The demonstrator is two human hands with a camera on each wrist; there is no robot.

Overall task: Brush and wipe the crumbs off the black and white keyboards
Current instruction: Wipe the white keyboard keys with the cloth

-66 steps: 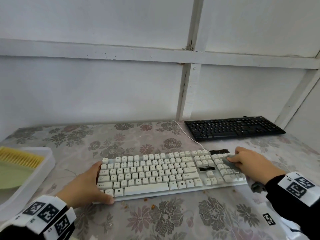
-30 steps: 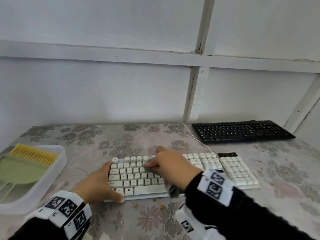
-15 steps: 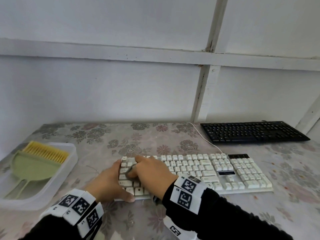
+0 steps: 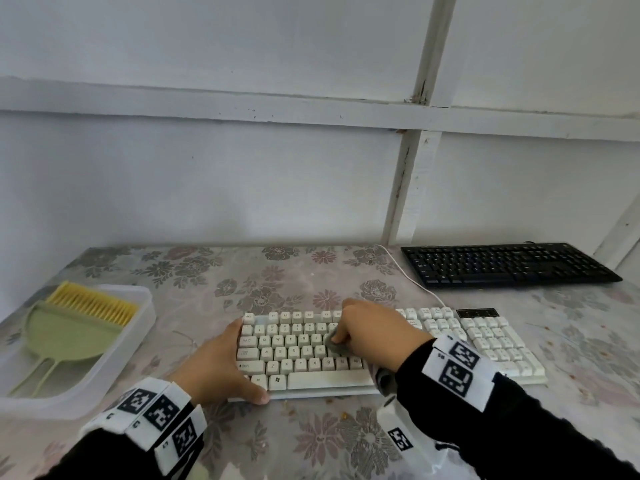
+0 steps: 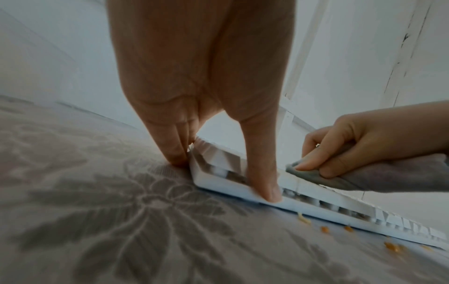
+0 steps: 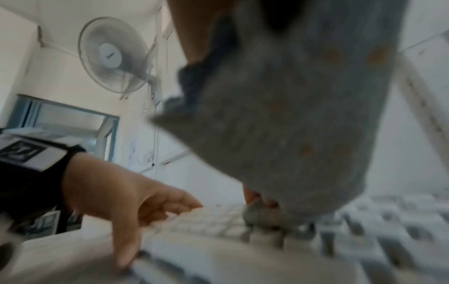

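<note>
On white keyboard (image 4: 381,348), right hand (image 4: 372,332) pinching cloth (image 4: 337,348)

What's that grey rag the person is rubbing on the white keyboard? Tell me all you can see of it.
The grey cloth looks soft and fuzzy, bunched up, with small orange specks on it in the right wrist view. The right hand grips it with curled fingers and presses a folded corner onto the middle keys of the white keyboard; the rest trails under the palm toward the wrist. Nothing else is seen touching it.
</note>
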